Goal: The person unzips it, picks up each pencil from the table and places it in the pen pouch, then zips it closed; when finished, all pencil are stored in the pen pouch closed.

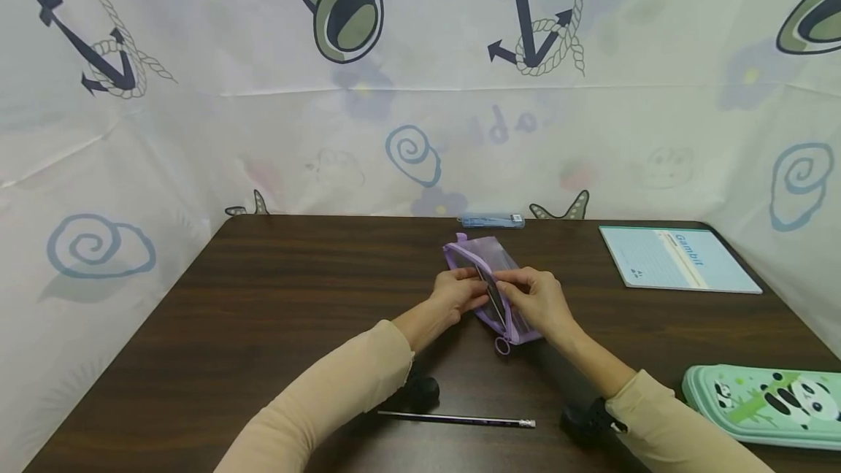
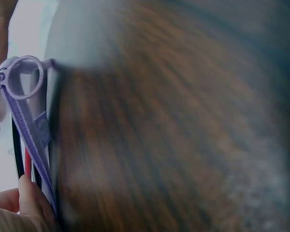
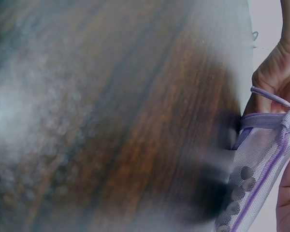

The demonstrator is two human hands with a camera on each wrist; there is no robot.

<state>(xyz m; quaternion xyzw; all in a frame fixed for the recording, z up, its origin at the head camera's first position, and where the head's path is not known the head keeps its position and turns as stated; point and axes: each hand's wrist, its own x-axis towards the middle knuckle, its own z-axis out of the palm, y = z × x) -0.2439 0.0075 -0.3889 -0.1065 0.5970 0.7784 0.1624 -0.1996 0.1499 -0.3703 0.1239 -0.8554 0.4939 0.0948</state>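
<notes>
A purple mesh pencil case lies tilted between both hands, its zipper unzipped along the top. My left hand pinches the left side of the opening, fingertips close to the dark, slim pencils inside. On the opposite side, my right hand grips the other edge with thumb and fingers. A round purple zipper ring hangs at the near end. One red slim item shows beside the dark ones in the left wrist view. Round grey dots mark the mesh side.
A black pencil with a white eraser end lies near the front. At right sit a green panda pencil box and a light blue notebook. A small blue packet lies at the table's back edge, before a printed curtain.
</notes>
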